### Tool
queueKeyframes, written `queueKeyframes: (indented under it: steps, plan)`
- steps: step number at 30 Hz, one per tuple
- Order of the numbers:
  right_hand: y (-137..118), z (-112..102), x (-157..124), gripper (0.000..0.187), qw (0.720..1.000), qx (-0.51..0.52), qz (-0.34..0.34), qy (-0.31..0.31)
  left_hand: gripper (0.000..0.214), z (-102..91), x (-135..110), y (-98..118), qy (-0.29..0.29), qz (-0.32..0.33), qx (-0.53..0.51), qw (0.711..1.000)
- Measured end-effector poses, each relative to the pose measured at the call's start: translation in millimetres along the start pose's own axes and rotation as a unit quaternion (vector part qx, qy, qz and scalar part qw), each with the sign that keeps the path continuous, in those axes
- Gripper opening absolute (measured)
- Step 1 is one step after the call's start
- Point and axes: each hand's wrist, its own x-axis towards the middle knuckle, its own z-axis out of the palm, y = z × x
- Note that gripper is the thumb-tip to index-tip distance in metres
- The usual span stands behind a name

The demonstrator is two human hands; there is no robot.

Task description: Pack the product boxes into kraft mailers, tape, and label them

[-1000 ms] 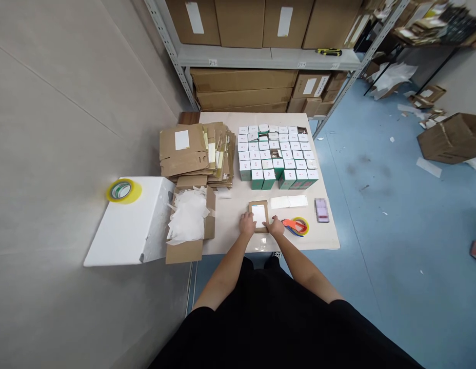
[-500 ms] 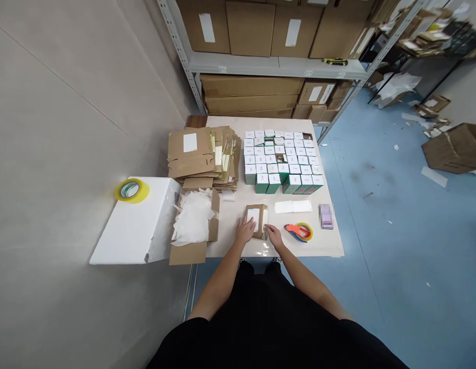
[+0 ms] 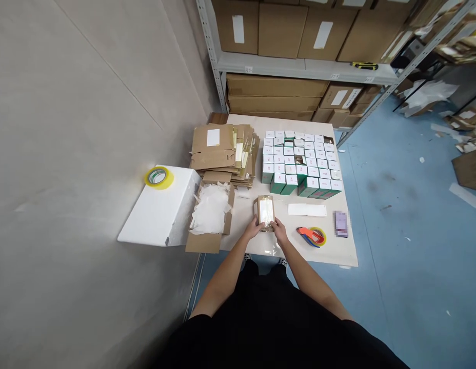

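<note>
Left of the tape dispenser (image 3: 305, 233), a carton (image 3: 266, 210), long axis forward, is being clasped between left hand (image 3: 253, 228) and right hand (image 3: 280, 232).

- Small taped cardboard box (image 3: 266, 209): underside hidden, near corners partly covered by the left hand (image 3: 253, 228) and right hand (image 3: 279, 231).
- Purple item (image 3: 341, 224): pixelated, unidentifiable.
- Green-sided boxes (image 3: 312, 162): print on the tops too small to read.
- Upper-shelf cartons (image 3: 283, 31): cut off by the top edge.
- Floor carton (image 3: 471, 168): cut off at right.
- Shoes (image 3: 283, 262): mostly hidden.
</note>
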Motion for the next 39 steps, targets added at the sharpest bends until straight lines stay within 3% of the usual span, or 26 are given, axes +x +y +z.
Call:
queueKeyframes:
  steps: [7,11,17,22,26,30,34,39]
  plan:
    - [-61,-11,11,0.062,0.996,0.009,-0.078,0.047,0.075,-4.8,-1,53,-0.041,0.09,-0.108,0.989]
    - [-89,-14,6,0.057,0.993,0.024,-0.108,0.032,0.071,-4.1,-14,79,-0.051,0.133,-0.128,0.981]
    - [-119,-34,-5,0.049,0.988,-0.014,-0.15,-0.026,0.073,8.5,-37,112,-0.01,0.152,-0.139,0.979]
    - [-142,-48,-7,0.048,0.982,-0.021,-0.165,-0.088,0.075,27.0,-58,129,0.071,0.149,-0.161,0.973]
    - [-154,-48,-9,0.046,0.97,-0.03,-0.178,-0.162,0.077,37.4,-81,131,0.154,0.168,-0.191,0.955]
    - [-153,-35,-17,0.046,0.957,-0.043,-0.175,-0.225,0.075,39.3,-113,124,0.232,0.169,-0.212,0.934]
    - [-144,-9,-40,0.043,0.947,-0.037,-0.147,-0.284,0.073,31.6,-153,107,0.308,0.158,-0.225,0.911]
    - [-128,33,-89,0.044,0.912,-0.055,-0.132,-0.383,0.077,19.6,-212,68,0.402,0.166,-0.255,0.864]
